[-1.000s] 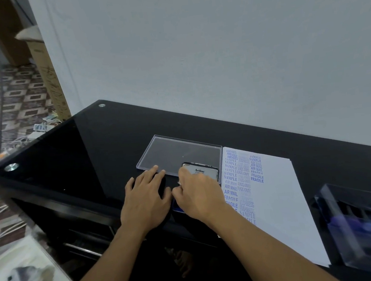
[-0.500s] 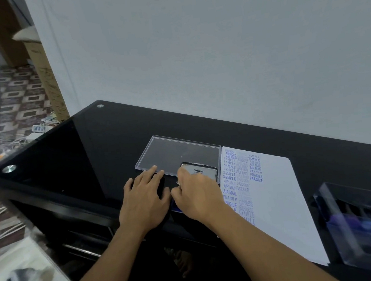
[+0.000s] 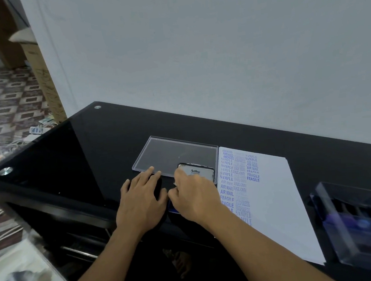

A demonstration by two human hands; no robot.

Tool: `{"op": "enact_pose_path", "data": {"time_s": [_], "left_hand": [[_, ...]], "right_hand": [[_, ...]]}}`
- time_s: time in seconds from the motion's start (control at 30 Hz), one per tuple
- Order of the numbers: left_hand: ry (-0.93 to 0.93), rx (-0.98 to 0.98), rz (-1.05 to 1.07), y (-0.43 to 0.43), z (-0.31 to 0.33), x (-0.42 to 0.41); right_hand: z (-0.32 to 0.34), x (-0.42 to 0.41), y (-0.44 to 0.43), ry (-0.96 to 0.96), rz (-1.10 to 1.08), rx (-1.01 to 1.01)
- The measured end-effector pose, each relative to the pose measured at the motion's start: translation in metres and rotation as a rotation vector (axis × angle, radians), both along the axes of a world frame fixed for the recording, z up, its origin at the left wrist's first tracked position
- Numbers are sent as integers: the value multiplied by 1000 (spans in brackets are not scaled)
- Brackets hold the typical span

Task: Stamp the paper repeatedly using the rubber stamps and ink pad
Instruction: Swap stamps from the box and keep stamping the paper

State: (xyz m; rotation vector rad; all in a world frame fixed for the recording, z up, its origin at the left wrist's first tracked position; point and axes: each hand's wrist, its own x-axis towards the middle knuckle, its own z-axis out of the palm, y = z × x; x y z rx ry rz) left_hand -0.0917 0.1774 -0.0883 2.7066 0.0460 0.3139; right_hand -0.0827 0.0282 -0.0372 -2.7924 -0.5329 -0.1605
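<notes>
Presently the work is part done. The paper [image 3: 273, 200] lies on the bench [image 3: 92, 152] with columns of blue impressions down its left side; the rest of the sheet is bare. The right hand [image 3: 193, 197] is curled over the Artline ink pad [image 3: 197, 172], just left of the paper; whether it pinches a stamp cannot be told. The left hand [image 3: 140, 201] lies flat beside it, fingers straight. A clear stamp case [image 3: 359, 222] stands at the right. Judgement: much stamping remains.

Free tabletop [image 3: 202, 134] beyond paper [image 3: 272, 189] and lid [image 3: 176, 152]
</notes>
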Motion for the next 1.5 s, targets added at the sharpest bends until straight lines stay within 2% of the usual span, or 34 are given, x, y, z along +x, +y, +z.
{"op": "enact_pose_path", "data": {"time_s": [0.23, 0.37, 0.47, 0.67, 0.77, 0.9, 1.03, 1.33, 1.5], "left_hand": [[29, -44, -1, 0, 4, 1], [-2, -364, 108, -4, 31, 13], [-47, -401, 10, -20, 62, 27], [89, -225, -363, -80, 101, 52], [178, -118, -453, -109, 101, 62], [306, 110, -522, -138, 94, 74], [384, 242, -539, -153, 92, 81], [547, 334, -571, -164, 91, 93], [574, 375, -576, -167, 92, 90]], "right_hand": [[13, 0, -12, 48, -54, 64], [29, 10, -42, 63, -150, 186], [41, 19, -76, 84, -216, 259], [58, 34, -151, 134, -375, 266], [64, 39, -179, 198, -415, 252], [62, 43, -197, 323, -408, 269], [60, 45, -198, 384, -360, 188], [50, 57, -187, 446, -238, -58], [46, 61, -183, 456, -211, -127]]}}
